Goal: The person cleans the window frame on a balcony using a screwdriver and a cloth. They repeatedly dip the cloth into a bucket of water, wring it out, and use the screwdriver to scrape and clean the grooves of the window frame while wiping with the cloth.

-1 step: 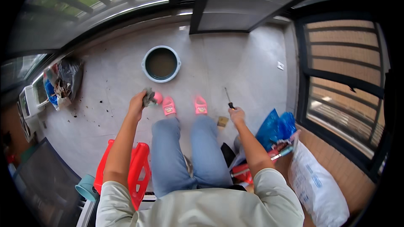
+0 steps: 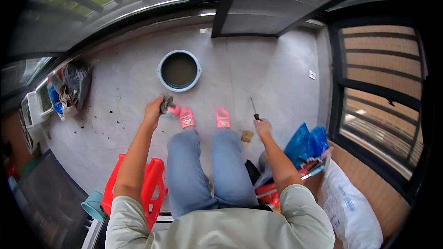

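In my left hand [image 2: 153, 112] is a crumpled grey-green cloth [image 2: 166, 104], with the fingers closed round it. Beside the cloth shows a round pink thing [image 2: 175, 109] with a bit of teal under it; I cannot tell whether it is held or lies on the floor. My right hand [image 2: 263, 127] grips a screwdriver by its black handle [image 2: 257, 117], and the metal shaft [image 2: 253, 105] points forward, away from me. Ahead of my pink slippers [image 2: 187, 117] a light blue basin [image 2: 198, 81] of dark, murky water stands on the floor.
A red plastic stool [image 2: 150, 182] and a teal pot [image 2: 93, 206] are at my left. Bags of rubbish [image 2: 76, 83] and dark crumbs lie farther left. To my right are a blue plastic bag [image 2: 299, 144], a stuffed white sack [image 2: 349, 205] and a brownish sponge-like block [image 2: 247, 136].
The whole view has shifted slightly, so most things appear a little farther right. My hands still hold the cloth and the screwdriver. More teal shows below the pink thing.
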